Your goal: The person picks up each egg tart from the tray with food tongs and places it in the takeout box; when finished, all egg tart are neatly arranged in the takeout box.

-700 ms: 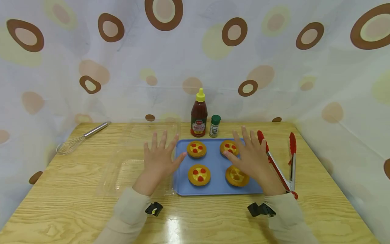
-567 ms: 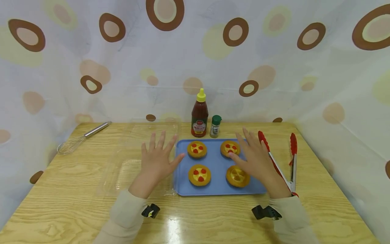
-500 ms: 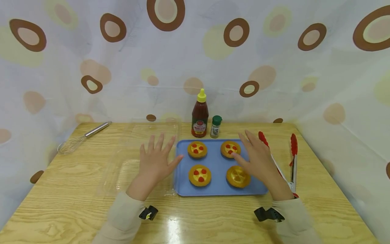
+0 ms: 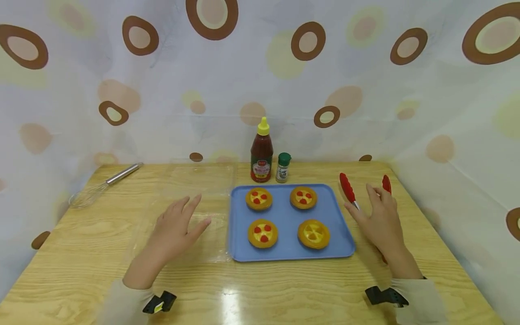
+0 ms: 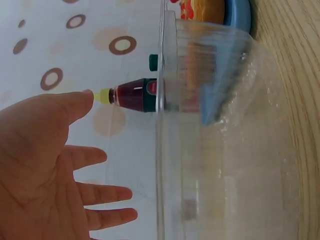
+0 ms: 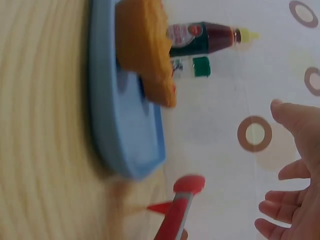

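My left hand (image 4: 172,232) hovers with loosely spread fingers over a clear plastic clamshell box (image 4: 213,241) that lies open. In the left wrist view the palm (image 5: 45,145) and fingers stand beside the box's rim, holding nothing. My right hand (image 4: 379,221) is above the red-tipped tongs (image 4: 347,187) and hides much of them. The tongs' arms are spread apart. In the right wrist view the fingers are bent a little with nothing between them, and a red tong tip (image 6: 190,183) shows below. Between the hands lies a blue tray (image 4: 284,253) bearing several tarts (image 4: 263,234).
One tart (image 4: 314,234) has a plain yellow top; the others carry red pieces. Behind the tray stand a yellow-capped sauce bottle (image 4: 262,155) and a green-capped spice jar (image 4: 283,168). A whisk (image 4: 107,185) lies at the back left. A patterned sheet (image 4: 260,81) surrounds the table.
Both hands have moved apart and back toward the body. The right has gone from over the tray's right side to over the tongs; the left has shifted left across the box.
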